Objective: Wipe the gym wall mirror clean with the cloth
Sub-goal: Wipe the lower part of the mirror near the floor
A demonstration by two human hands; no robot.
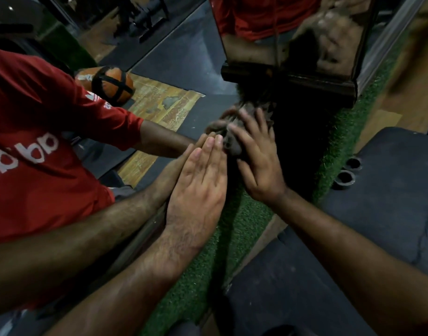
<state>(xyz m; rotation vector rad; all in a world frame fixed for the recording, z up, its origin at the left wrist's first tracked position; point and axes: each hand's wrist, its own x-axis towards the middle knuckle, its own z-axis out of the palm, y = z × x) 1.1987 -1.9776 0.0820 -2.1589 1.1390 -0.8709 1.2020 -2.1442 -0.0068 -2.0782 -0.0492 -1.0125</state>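
Observation:
The wall mirror (181,57) fills the left side and reflects my red shirt and both arms. My left hand (198,183) lies flat against the glass with its fingers straight and together, meeting its own reflection. Just to its right, my right hand (256,161) holds a bunched grey cloth (232,145) against the mirror, fingers spread and bent over the wad, thumb across it. Most of the cloth is hidden under that hand.
A green turf strip (234,229) runs along the mirror's base. Dark rubber mats (378,214) cover the floor at right, with two metal cylinders (346,177) on their edge. A dark-framed mirrored panel (288,80) stands above the hands. An orange strapped ball (111,84) shows in the reflection.

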